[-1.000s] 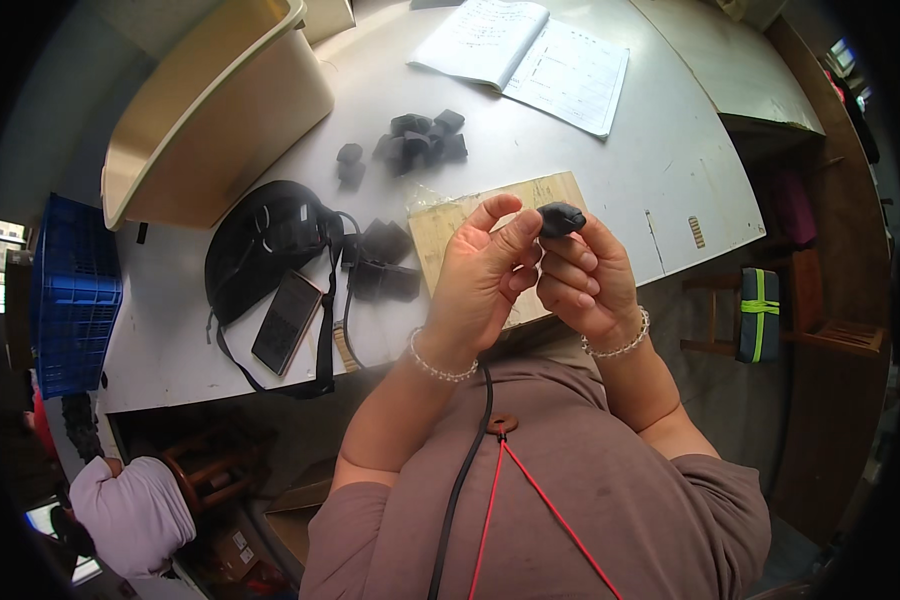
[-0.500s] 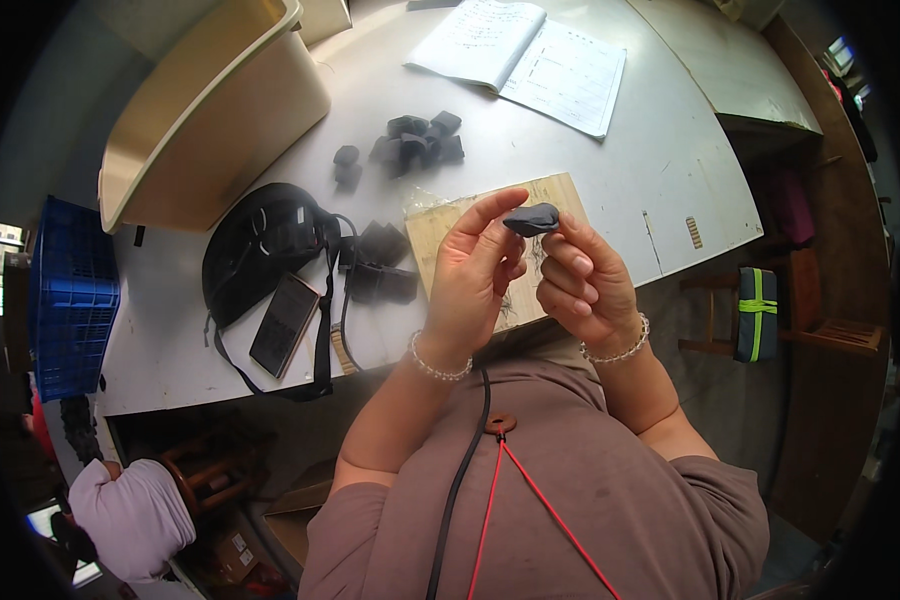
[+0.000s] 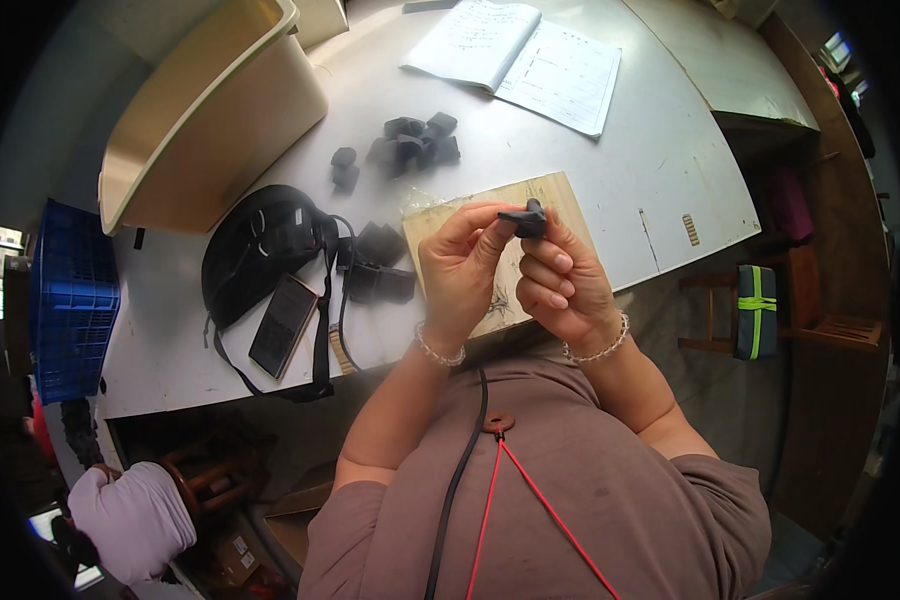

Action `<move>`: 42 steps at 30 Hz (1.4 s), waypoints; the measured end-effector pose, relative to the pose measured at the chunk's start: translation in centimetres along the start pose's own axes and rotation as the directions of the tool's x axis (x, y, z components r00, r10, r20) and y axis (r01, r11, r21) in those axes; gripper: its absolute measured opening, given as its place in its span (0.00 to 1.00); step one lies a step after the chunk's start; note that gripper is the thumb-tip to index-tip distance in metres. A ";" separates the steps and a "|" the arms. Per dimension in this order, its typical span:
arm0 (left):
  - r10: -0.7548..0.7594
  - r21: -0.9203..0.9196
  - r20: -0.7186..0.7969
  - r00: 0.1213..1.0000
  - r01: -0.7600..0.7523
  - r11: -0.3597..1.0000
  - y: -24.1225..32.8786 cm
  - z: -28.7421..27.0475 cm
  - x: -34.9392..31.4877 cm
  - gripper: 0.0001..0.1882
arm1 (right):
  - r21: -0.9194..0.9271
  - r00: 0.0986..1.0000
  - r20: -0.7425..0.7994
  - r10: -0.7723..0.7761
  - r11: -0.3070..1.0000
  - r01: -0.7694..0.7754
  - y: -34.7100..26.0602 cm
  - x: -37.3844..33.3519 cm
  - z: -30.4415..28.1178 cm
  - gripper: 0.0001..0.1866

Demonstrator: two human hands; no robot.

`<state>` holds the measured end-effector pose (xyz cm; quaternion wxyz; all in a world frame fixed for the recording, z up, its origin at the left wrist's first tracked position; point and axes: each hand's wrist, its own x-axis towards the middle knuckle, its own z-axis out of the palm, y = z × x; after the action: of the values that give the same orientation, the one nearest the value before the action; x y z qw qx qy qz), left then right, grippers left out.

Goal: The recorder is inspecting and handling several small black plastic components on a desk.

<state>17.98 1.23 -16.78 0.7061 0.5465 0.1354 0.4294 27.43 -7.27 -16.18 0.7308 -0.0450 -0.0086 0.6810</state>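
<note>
Black piece point(image 3: 530, 222) is held up above a wooden board point(image 3: 492, 192), pinched between the person's two hands: the thumb and forefinger of the left hand point(image 3: 458, 275) grip its left end, and the fingers of the right hand point(image 3: 570, 280) grasp it from the right. Fingertips cover part of it, so its full shape is hard to make out; the right thumb is mostly hidden, and the left hand's other fingers curl partly out of sight. Forearms hide the board's near corners, and the far end of a beige bin point(image 3: 215, 120) is cut off.

Counted: one board, one bin, one open notebook point(image 3: 560, 75) far off, one phone point(image 3: 284, 326), one blue crate point(image 3: 75, 300) at the left, and two beaded bracelets, one on each wrist. One black strapped item point(image 3: 260, 245), a cap or pouch, lies left of the hands. More dark pieces sit in a far cluster point(image 3: 415, 142), a small group point(image 3: 344, 168) left of it, and a nearer heap point(image 3: 380, 265); blur and overlap prevent an exact count.

White table point(image 3: 670, 130) surface runs open between board and notebook and right of the board to a slanting right edge. The near edge passes just before the person's body, with the board's near side close to it
</note>
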 end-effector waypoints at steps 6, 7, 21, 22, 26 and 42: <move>0.155 0.148 -0.038 0.987 -0.148 0.978 1.0 0.6 -0.1 0.09 | -0.196 0.989 -0.068 -0.130 0.974 0.114 0.4 -0.4 2.2 0.13; 0.154 0.149 -0.039 0.987 -0.147 0.978 0.7 0.5 -0.1 0.09 | -0.205 0.967 -0.148 -0.205 0.963 0.173 0.7 -0.3 2.5 0.13; 0.154 0.131 -0.074 0.985 -0.144 0.981 -0.3 0.4 -0.5 0.08 | -0.434 0.963 -0.158 -0.220 0.891 0.133 0.2 -0.5 2.3 0.10; 0.151 0.131 -0.073 0.986 -0.140 0.981 -0.3 0.3 -0.5 0.08 | -0.432 0.962 -0.160 -0.222 0.892 0.134 0.0 -0.5 2.4 0.10; 0.246 0.249 -0.020 0.969 -0.233 0.940 -0.6 -0.4 0.1 0.07 | -0.685 0.927 -0.143 -0.347 0.711 0.160 -1.3 -0.3 2.2 0.08; 0.205 0.214 0.013 0.979 -0.203 0.956 -0.7 -0.2 -0.1 0.05 | -0.566 0.952 -0.133 -0.276 0.809 0.156 -1.3 -0.5 -0.6 0.11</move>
<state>18.13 1.31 -17.53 0.5945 0.6285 0.1272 0.4852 28.78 -7.86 -16.67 0.7566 -0.3227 -0.1321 0.5532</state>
